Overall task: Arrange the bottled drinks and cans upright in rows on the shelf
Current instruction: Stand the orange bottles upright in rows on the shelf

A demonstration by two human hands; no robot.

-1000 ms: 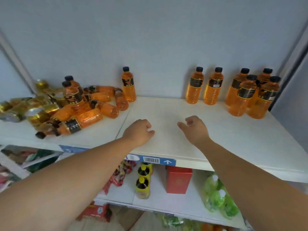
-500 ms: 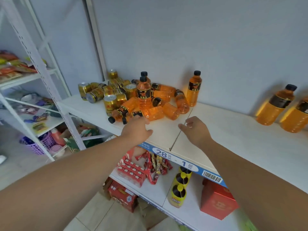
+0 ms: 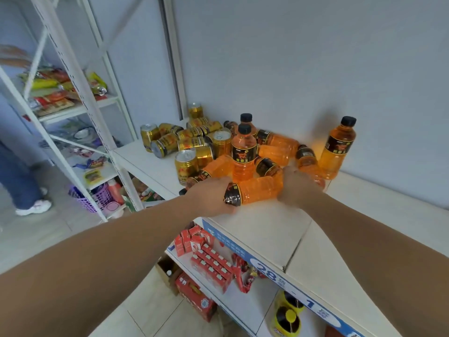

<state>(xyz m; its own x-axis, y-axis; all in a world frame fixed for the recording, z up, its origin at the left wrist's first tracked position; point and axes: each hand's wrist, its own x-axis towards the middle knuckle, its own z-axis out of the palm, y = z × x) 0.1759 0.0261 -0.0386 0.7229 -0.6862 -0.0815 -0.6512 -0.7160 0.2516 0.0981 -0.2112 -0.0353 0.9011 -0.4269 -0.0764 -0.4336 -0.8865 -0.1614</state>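
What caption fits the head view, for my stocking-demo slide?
Left hand grips a fallen orange bottle, right hand at its base, beside jumbled gold cans on the shelf.

Your surroundings, listed from the white metal rack (image 3: pixel 73 66):
- Behind it and to its right: plain blue-grey wall (image 3: pixel 291 57), evenly lit.
- Beneath it: pale tiled floor (image 3: pixel 36 239).
- At its foot: purple basket (image 3: pixel 94 200).
- To its right: white shelf (image 3: pixel 267 227), edged with a blue price strip (image 3: pixel 274 273).
- To its left: a person's legs in jeans (image 3: pixel 14 171).
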